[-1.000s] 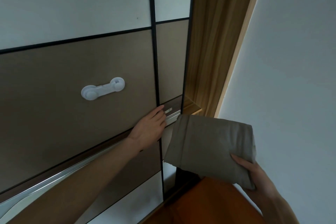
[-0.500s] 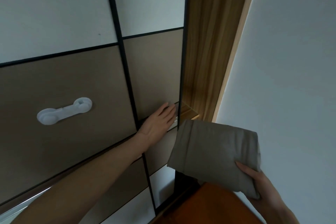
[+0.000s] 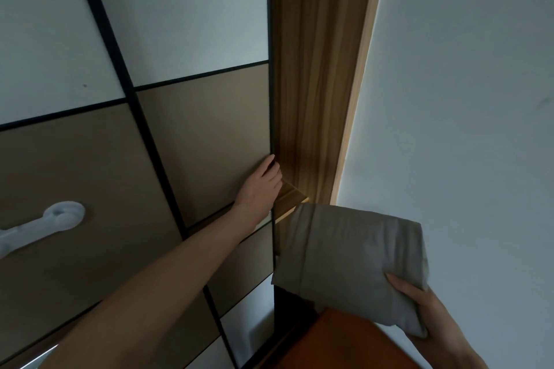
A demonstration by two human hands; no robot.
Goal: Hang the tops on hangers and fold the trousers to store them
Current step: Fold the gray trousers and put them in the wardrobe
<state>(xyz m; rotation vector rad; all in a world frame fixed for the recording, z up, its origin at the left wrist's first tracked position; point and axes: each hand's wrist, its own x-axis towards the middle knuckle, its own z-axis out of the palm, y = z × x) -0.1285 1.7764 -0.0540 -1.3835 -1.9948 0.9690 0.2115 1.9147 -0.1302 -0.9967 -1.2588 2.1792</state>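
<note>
Left hand [image 3: 260,187]: fingers straight, flat on the brown sliding wardrobe door [image 3: 207,141] edge.
Right hand [image 3: 425,313]: holds the folded grey trousers [image 3: 347,263].

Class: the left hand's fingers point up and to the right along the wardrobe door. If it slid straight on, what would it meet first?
Probably the door's dark edge, where the left hand already has its fingertips; beyond it, the wooden inner wall. Depth is unclear.

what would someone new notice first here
The folded grey trousers at lower right, held from beneath by the right hand. Next, the left hand reaching up, fingers at the edge of the sliding door, beside the open wooden wardrobe. A white child lock sits far left.
</note>
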